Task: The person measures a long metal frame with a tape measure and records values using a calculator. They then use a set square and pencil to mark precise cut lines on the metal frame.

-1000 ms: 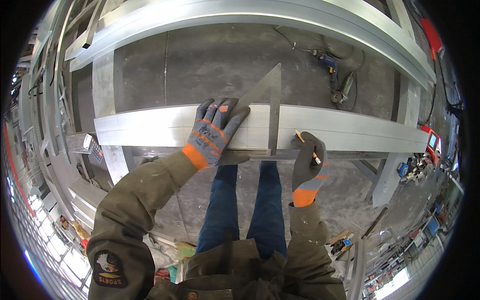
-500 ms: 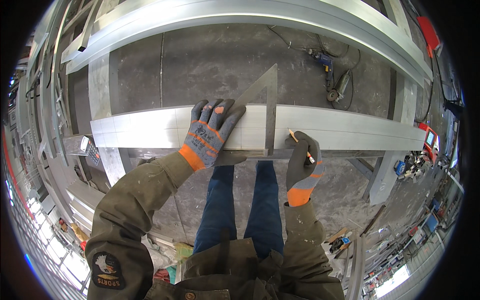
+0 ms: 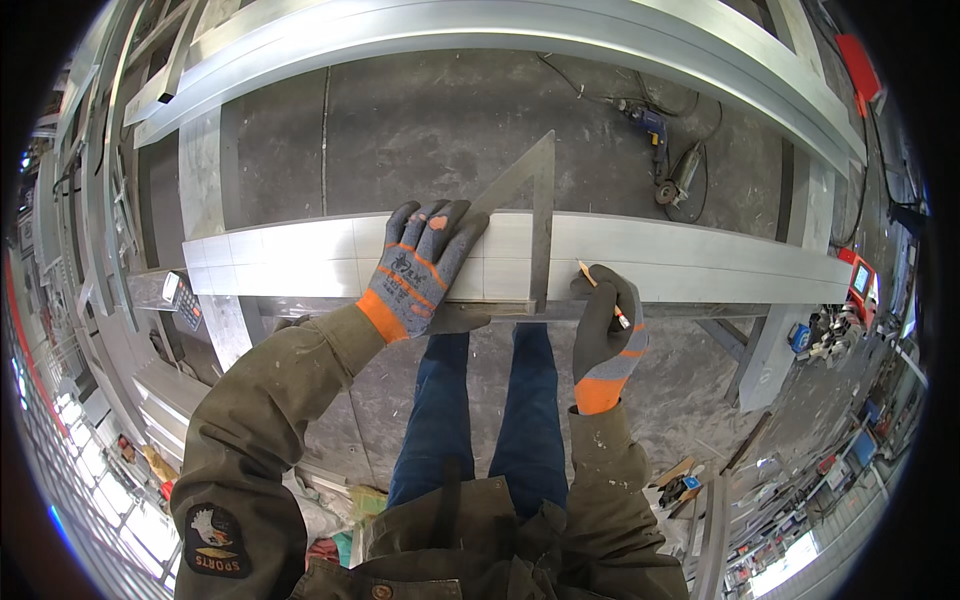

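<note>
A long, pale metal beam (image 3: 690,262) lies crosswise in front of me, with thin lines marked on its face. A metal triangle square (image 3: 542,230) rests on it, one straight arm crossing the beam and its pointed corner reaching past the far edge. My left hand (image 3: 425,262), in a grey and orange glove, is closed over the beam and the square's left part, its thumb along the near edge. Just right of the square, my gloved right hand (image 3: 612,315) pinches a pencil (image 3: 603,294). The pencil's tip points up and left over the beam, apart from the square; whether it touches metal I cannot tell.
Further away lies a second, wider metal beam (image 3: 480,30). A blue drill (image 3: 652,130) and an angle grinder (image 3: 682,178) with cables lie on the floor between the beams. A calculator (image 3: 183,298) sits at the left support, and a red device (image 3: 860,275) at the right end.
</note>
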A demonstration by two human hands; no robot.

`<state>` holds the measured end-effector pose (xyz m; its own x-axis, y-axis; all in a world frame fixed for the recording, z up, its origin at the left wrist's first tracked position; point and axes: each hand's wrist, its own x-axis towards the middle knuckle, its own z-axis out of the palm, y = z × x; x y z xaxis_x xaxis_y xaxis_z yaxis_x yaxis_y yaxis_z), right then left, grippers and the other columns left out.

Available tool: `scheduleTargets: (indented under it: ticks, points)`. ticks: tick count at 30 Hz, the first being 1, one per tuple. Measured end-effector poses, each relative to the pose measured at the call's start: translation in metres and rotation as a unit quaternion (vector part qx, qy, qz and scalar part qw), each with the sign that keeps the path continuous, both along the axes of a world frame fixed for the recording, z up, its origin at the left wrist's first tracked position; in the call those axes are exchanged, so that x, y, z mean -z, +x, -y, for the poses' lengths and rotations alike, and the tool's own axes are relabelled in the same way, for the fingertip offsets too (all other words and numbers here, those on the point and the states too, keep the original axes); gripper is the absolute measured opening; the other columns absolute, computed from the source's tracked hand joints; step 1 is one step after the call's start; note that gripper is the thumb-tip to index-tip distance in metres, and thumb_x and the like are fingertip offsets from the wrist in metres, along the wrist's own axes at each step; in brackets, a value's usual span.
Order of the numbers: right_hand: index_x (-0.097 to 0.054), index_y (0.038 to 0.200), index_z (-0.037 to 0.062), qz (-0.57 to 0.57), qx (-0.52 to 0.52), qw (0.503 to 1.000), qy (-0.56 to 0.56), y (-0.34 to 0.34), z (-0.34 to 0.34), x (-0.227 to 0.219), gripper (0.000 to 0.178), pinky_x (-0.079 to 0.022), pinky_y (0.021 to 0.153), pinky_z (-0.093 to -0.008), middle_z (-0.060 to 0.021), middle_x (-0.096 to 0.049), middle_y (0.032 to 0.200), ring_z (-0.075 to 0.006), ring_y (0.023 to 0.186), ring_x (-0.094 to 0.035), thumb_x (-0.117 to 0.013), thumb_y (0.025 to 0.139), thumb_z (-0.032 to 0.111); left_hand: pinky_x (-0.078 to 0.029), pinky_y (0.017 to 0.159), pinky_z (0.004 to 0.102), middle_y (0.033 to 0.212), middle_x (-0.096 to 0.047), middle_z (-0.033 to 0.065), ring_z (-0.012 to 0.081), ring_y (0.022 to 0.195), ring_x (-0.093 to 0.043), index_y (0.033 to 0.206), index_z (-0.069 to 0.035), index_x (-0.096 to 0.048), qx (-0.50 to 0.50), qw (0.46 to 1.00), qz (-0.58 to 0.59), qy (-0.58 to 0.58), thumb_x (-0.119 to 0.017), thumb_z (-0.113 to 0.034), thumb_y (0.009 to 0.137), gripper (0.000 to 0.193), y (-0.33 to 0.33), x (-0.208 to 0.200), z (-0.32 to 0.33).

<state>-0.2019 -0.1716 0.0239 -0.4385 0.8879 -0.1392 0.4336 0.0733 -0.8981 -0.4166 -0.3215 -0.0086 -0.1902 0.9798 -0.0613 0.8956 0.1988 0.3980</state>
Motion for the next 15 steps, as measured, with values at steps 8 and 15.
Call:
scheduleTargets:
  ticks: [8, 15]
  points:
    - [-0.071, 0.121, 0.0006, 0.012, 0.0, 1.0, -0.008, -0.0003, -0.0002, -0.0022, 0.021, -0.058, 0.082, -0.032, -0.0126, -0.077, 0.104, -0.0205, 0.096, -0.076, -0.058, 0.109, 0.011, -0.026, 0.12, 0.0658, 0.152, -0.041, 0.0247, 0.0437, 0.143, -0.04, 0.16, -0.005, -0.042, 0.004, 1.0, 0.004, 0.001, -0.081, -0.077, 0.068, 0.124, -0.0014, -0.0031, -0.001]
    - [-0.07, 0.122, 0.0006, 0.003, -0.029, 0.999, 0.014, -0.0094, -0.0017, -0.0029, 0.02, -0.059, 0.084, -0.0355, -0.0153, -0.076, 0.109, -0.0246, 0.098, -0.076, -0.064, 0.104, 0.01, -0.026, 0.121, 0.0658, 0.15, -0.043, 0.0245, 0.0437, 0.139, -0.043, 0.159, -0.005, -0.044, -0.002, 1.0, -0.008, -0.001, -0.077, -0.079, 0.071, 0.12, -0.0004, 0.0, -0.0007]
